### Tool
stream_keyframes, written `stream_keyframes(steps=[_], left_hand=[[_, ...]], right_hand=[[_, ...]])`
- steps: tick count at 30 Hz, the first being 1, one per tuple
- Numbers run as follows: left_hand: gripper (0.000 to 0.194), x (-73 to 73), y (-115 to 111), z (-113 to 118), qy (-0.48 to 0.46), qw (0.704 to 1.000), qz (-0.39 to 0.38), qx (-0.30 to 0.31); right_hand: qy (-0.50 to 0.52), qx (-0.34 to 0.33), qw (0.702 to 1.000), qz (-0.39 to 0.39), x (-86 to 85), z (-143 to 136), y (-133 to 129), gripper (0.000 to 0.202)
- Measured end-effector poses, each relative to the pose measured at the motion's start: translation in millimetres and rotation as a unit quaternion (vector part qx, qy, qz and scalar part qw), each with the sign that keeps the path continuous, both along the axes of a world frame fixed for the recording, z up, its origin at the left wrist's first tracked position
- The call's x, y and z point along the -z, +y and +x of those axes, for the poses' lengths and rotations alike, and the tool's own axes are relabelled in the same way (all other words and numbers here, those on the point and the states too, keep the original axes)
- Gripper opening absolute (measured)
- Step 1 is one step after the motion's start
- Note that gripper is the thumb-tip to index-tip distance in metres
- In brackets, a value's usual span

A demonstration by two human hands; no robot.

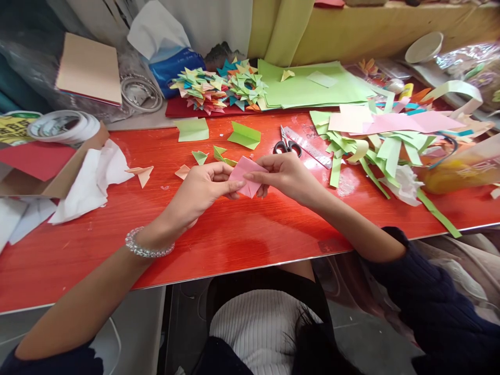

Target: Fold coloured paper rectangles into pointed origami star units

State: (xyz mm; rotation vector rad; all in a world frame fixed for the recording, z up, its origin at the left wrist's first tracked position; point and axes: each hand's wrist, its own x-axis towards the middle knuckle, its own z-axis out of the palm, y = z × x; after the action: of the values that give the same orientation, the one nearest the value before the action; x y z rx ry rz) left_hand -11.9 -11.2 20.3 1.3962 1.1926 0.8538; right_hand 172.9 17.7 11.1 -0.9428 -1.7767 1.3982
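A small folded piece of pink paper is held up between my two hands over the red table. My left hand pinches its left side, thumb in front and fingers behind. On the other side my right hand grips it the same way, both thumbs pressed on its face. Just behind lie small folded green pieces and a peach folded piece. Black-handled scissors rest beyond my right hand. Two creased green paper squares lie farther back.
Folded-paper star rings and green sheets sit at the back. Paper strips and a clear ruler occupy the right. On the left are a cardboard box, a tape roll and crumpled white tissue.
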Motion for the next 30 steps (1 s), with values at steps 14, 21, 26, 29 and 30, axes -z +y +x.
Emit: stream_keyframes(steps=[14, 21, 26, 29, 30], left_hand=[[0.026, -1.4, 2.8, -1.8, 0.067, 0.997, -0.021, 0.013], [0.029, -2.6, 1.7, -2.5, 0.094, 0.995, -0.001, 0.027], [0.032, 2.0, 1.3, -2.8, 0.113, 0.993, 0.008, 0.024], [0.031, 1.4, 1.9, -2.6, 0.103, 0.994, 0.009, 0.029], [0.029, 0.2, 2.4, -2.7, 0.095, 0.995, 0.003, 0.034]], right_hand=[[-0.031, -0.011, 0.999, 0.036, 3.1, -0.2, -2.3, 0.018], [-0.023, -0.025, 0.999, 0.010, 6.7, -0.7, -1.6, 0.018], [-0.015, -0.045, 0.999, -0.023, 6.0, 0.2, -1.4, 0.024], [-0.013, -0.036, 0.999, -0.016, 5.6, 0.7, -1.2, 0.027], [-0.015, -0.025, 1.000, -0.009, 5.6, 0.7, -1.0, 0.028]])
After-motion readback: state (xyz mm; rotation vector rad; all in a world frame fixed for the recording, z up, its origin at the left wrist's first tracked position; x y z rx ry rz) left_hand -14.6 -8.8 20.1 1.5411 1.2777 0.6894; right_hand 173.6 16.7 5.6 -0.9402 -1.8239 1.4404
